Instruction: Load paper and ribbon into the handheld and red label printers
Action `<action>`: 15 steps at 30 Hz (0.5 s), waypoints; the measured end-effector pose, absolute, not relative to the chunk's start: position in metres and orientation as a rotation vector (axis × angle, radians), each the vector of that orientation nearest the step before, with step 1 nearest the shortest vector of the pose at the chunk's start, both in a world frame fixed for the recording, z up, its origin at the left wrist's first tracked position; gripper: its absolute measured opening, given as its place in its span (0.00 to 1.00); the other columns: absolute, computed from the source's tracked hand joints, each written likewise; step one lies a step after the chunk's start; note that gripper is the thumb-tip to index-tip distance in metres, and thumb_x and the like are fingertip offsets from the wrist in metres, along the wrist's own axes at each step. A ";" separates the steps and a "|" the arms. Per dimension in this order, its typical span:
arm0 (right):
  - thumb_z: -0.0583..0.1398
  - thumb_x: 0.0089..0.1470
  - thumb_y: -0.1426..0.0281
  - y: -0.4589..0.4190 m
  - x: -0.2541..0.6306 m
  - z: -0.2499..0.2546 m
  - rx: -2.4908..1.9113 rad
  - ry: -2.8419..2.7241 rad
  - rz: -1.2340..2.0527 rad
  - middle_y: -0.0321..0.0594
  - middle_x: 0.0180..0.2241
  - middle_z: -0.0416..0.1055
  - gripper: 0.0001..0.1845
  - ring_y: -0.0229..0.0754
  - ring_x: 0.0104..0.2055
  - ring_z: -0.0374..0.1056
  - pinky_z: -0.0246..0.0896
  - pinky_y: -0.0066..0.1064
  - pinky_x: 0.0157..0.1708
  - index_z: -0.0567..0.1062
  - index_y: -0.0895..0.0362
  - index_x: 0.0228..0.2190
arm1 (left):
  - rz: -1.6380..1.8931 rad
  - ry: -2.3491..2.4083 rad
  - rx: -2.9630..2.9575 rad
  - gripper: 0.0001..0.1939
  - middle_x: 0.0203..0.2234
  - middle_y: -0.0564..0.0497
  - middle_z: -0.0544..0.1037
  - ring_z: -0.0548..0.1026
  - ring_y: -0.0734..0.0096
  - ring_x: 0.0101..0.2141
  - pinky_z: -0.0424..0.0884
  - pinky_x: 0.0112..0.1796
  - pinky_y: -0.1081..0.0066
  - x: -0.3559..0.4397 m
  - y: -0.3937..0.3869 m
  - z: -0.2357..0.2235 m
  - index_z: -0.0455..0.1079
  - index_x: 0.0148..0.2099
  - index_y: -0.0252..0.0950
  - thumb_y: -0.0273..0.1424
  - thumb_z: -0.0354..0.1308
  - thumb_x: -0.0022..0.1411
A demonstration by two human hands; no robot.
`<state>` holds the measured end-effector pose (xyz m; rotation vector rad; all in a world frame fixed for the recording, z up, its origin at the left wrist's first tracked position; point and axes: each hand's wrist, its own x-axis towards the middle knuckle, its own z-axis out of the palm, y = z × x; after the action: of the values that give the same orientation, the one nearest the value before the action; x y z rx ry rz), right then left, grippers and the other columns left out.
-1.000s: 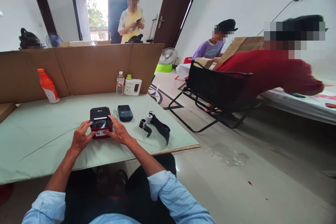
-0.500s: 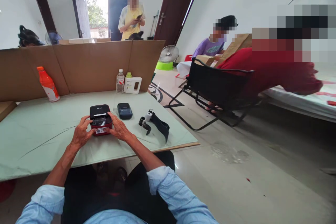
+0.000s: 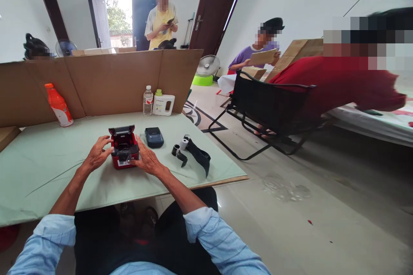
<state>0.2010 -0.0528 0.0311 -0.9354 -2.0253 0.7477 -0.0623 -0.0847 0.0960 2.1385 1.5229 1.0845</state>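
A small red and black printer (image 3: 124, 149) sits on the pale green table (image 3: 48, 167) with its black lid raised. My left hand (image 3: 96, 154) grips its left side, fingers curled against the case. On the other side my right hand (image 3: 146, 160) presses against its front corner. A second, dark blue printer (image 3: 154, 137) lies just beyond my right hand. A white paper roll (image 3: 183, 143) and a black strap-like piece (image 3: 196, 157) rest to the right.
An orange bottle (image 3: 58, 105), a clear water bottle (image 3: 147, 101) and a white jug (image 3: 163, 104) stand along a cardboard wall (image 3: 106, 81). A black folding chair (image 3: 267, 109) stands on the floor to the right. Several people are nearby.
The printer's black lid, flat a second ago, now stands open. Both hands stay at the printer's sides.
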 end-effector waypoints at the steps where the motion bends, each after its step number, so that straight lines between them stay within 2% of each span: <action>1: 0.74 0.52 0.57 -0.054 0.202 0.031 -0.934 -2.036 0.746 0.56 0.73 0.55 0.67 0.64 0.73 0.57 0.58 0.56 0.69 0.40 0.52 0.77 | 1.070 1.515 2.132 0.21 0.63 0.39 0.71 0.76 0.51 0.56 0.82 0.42 0.60 -0.063 -0.080 0.096 0.77 0.56 0.40 0.42 0.59 0.65; 5: 0.73 0.54 0.61 -0.055 0.206 0.030 -0.906 -2.083 0.697 0.54 0.74 0.54 0.62 0.61 0.75 0.54 0.55 0.56 0.72 0.44 0.52 0.76 | 1.023 1.460 2.108 0.29 0.66 0.38 0.69 0.75 0.50 0.57 0.82 0.40 0.61 -0.068 -0.063 0.092 0.72 0.64 0.40 0.41 0.60 0.63; 9: 0.74 0.53 0.61 -0.053 0.205 0.031 -0.881 -2.078 0.539 0.55 0.73 0.55 0.54 0.61 0.75 0.54 0.53 0.56 0.73 0.56 0.53 0.73 | 1.019 1.396 2.118 0.30 0.65 0.37 0.70 0.73 0.49 0.60 0.81 0.46 0.57 -0.074 -0.051 0.087 0.70 0.66 0.39 0.40 0.59 0.63; 12: 0.75 0.52 0.62 -0.051 0.199 0.038 -0.843 -2.132 0.387 0.54 0.70 0.61 0.43 0.61 0.71 0.59 0.55 0.58 0.70 0.70 0.52 0.67 | 1.012 1.378 2.129 0.30 0.63 0.39 0.72 0.74 0.51 0.59 0.78 0.54 0.52 -0.080 -0.040 0.083 0.71 0.65 0.39 0.41 0.59 0.63; 15: 0.74 0.55 0.63 -0.050 0.191 0.050 -0.785 -2.224 0.279 0.53 0.63 0.71 0.32 0.58 0.65 0.67 0.61 0.55 0.66 0.77 0.53 0.59 | 0.975 1.417 2.115 0.29 0.61 0.38 0.74 0.74 0.49 0.59 0.73 0.60 0.49 -0.085 -0.026 0.078 0.74 0.63 0.37 0.43 0.59 0.63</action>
<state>0.1909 -0.0500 0.0496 -0.7854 -2.2238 0.2792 -0.0855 -0.0259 0.0777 2.1149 1.4171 0.9752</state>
